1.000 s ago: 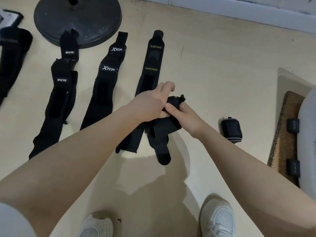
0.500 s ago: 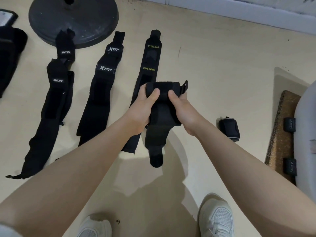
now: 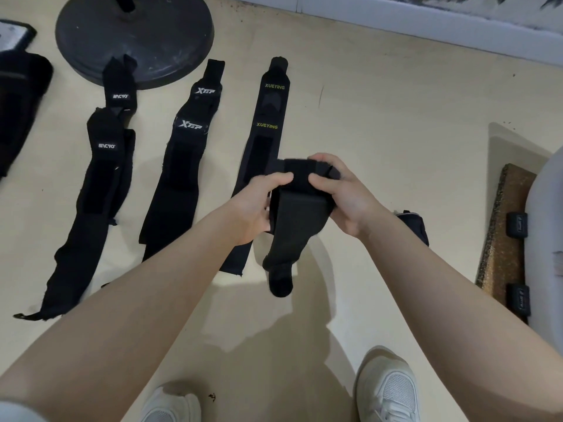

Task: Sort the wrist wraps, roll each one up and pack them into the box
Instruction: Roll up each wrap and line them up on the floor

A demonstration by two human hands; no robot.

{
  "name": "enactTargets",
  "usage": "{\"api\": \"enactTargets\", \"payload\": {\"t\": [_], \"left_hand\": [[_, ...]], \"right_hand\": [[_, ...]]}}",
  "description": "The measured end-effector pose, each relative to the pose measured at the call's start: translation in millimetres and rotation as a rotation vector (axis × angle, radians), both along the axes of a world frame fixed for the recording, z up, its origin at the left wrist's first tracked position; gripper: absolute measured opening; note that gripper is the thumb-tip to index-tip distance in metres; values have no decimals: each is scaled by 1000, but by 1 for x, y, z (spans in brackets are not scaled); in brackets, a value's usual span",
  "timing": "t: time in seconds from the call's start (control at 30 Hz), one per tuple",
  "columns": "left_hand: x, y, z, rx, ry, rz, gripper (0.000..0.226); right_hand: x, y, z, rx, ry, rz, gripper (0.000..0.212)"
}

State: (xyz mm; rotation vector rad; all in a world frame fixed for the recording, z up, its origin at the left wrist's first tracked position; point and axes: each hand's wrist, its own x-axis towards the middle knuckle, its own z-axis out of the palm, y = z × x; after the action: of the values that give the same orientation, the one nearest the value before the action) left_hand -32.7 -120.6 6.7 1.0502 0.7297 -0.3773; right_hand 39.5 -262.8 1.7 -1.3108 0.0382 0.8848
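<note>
- The left hand [image 3: 254, 205] and right hand [image 3: 341, 196] hold a black wrist wrap [image 3: 292, 220] above the floor, its upper end partly rolled.
- Both thumbs press on the roll; fingers curl behind it.
- The loose tail hangs down.
- A XUEYING wrap [image 3: 268, 117] lies flat just beside.
- A rolled wrap [image 3: 416, 225] sits near the right wrist.

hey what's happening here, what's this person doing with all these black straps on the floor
A person is standing over the floor, rolling up a black wrist wrap held in both hands. The left hand and right hand grip its rolled top end while the loose tail hangs down. Flat on the floor lie the XUEYING wrap, the XTEP wraps and another pair farther left. One finished roll sits on the floor to the right.
</note>
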Motion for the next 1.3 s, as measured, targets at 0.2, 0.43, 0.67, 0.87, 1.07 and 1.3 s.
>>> {"api": "enactTargets", "payload": {"t": [0.2, 0.43, 0.67, 0.87, 1.07, 1.3], "left_hand": [[-2, 4, 0, -75, 26, -8, 37], [10, 15, -3, -198, -57, 480, 37], [3, 15, -10, 11, -66, 565, 16], [-3, 17, -11, 224, -175, 398, 39], [-16, 17, -9, 469, -307, 115, 35], [-9, 24, 0, 712, -423, -67, 40]], "right_hand": [[-5, 1, 2, -34, -241, 200, 38], [-19, 8, -10, -259, -336, 6, 16], [-27, 9, -18, -376, -457, 112, 23], [-25, 0, -10, -207, -249, 447, 16], [-20, -13, -13, -242, -164, 623, 20], [-29, -18, -24, -9, -64, 543, 40]]}}
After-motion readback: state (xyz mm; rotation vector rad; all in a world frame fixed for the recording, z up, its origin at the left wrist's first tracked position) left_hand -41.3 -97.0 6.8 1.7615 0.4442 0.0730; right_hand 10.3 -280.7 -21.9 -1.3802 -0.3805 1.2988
